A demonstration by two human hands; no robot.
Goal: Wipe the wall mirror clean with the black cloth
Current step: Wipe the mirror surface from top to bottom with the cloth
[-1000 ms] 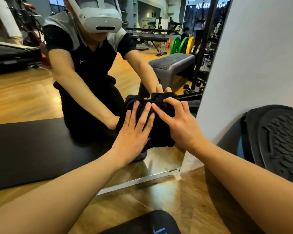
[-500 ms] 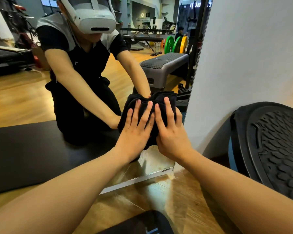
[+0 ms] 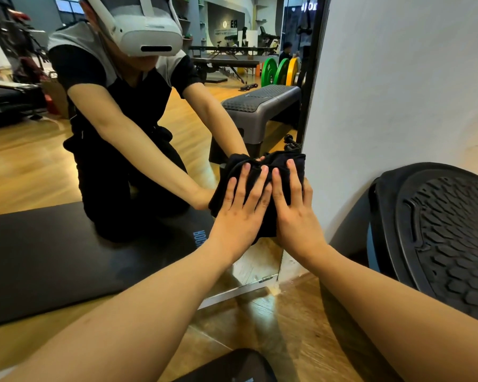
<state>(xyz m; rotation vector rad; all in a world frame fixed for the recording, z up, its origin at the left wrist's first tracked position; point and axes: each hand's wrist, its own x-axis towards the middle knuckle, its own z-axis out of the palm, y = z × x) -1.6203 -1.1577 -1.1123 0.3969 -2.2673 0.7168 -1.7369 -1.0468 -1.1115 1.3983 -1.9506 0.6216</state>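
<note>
The wall mirror point(image 3: 155, 244) fills the left and centre of the head view, its right edge meeting a white wall. A bunched black cloth point(image 3: 262, 166) lies flat against the glass at the mirror's lower right corner, close to that edge. My left hand point(image 3: 240, 205) presses on the cloth with straight, spread fingers. Beside it, touching, my right hand point(image 3: 294, 208) presses the cloth's right part with straight fingers too. Both hands cover most of the cloth. The mirror shows a kneeling person wearing a white headset, whose reflected hands meet mine.
A black textured step platform point(image 3: 439, 238) leans on the white wall point(image 3: 398, 92) at the right, close to my right forearm. Wooden floor point(image 3: 260, 326) runs below the mirror's bottom edge. A black mat corner point(image 3: 232, 368) lies at the bottom centre.
Both hands slid the cloth rightward along the glass toward the mirror's right edge. My right hand went from angled across the cloth to lying flat beside the left.
</note>
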